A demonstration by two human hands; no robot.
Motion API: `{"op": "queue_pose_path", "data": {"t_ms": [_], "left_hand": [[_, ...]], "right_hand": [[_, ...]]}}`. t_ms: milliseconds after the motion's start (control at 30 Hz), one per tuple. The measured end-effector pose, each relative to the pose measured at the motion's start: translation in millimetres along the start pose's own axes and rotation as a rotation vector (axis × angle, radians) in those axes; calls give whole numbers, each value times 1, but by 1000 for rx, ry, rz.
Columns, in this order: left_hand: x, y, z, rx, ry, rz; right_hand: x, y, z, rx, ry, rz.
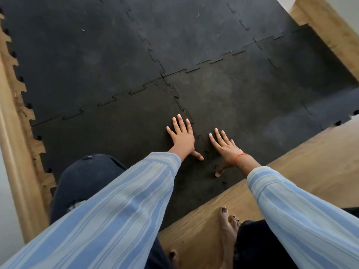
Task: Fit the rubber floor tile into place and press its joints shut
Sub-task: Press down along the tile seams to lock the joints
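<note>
Black interlocking rubber tiles cover the floor. The near left tile [116, 136] and the near right tile [252, 117] meet along a jigsaw joint [181, 107] that runs toward me between my hands. My left hand [182, 137] lies flat, fingers spread, on the left tile just beside the joint. My right hand [226, 150], with an orange band at the wrist, lies flat on the right tile, its thumb close to the joint. Neither hand holds anything. The joint's near end looks slightly uneven.
Wooden floor [291, 171] shows at the right and near side. A wooden skirting [13, 133] runs along the left, next to the tiles' toothed edge. My knee [87, 181] rests on the left tile and a bare foot [228, 230] on the wood.
</note>
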State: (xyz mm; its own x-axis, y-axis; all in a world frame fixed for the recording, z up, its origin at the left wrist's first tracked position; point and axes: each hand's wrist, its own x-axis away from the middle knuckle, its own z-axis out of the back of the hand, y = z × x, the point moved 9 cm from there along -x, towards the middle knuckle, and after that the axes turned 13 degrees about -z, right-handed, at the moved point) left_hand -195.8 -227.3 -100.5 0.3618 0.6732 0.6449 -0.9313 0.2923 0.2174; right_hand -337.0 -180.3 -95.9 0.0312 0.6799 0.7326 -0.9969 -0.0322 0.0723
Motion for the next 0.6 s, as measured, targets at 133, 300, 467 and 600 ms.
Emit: {"op": "queue_pose_path", "data": {"t_ms": [133, 300, 467, 600], "left_hand": [[0, 1, -1, 10, -24, 28], [-2, 1, 2, 42, -36, 53], [-2, 0, 1, 79, 7, 16], [-4, -14, 9, 89, 148, -60]], "right_hand": [[11, 0, -22, 59, 44, 65], [14, 0, -21, 119, 94, 75], [23, -6, -20, 164, 137, 182], [39, -13, -29, 48, 240, 183]]}}
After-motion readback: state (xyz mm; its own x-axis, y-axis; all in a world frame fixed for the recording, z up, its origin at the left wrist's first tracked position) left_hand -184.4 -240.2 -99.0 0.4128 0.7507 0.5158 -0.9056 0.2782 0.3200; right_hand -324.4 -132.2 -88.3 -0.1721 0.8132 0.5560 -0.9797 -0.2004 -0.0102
